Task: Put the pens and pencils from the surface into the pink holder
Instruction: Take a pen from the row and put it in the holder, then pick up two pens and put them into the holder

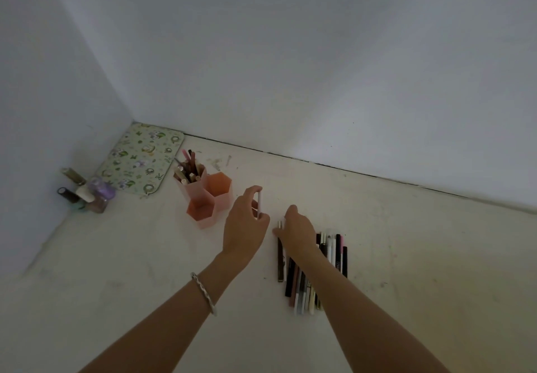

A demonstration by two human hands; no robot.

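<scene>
While pinched, pen (pixel 259 202) btwn L fingers (pixel 255 189).

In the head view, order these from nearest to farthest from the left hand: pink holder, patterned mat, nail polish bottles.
From the left hand:
1. pink holder, just up-left of the hand.
2. patterned mat, behind the holder, in the corner.
3. nail polish bottles, far left by the wall.

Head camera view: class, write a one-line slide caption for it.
Left hand carries a pale pen toward the pink holder while the right hand reaches into the row of pens.
</scene>
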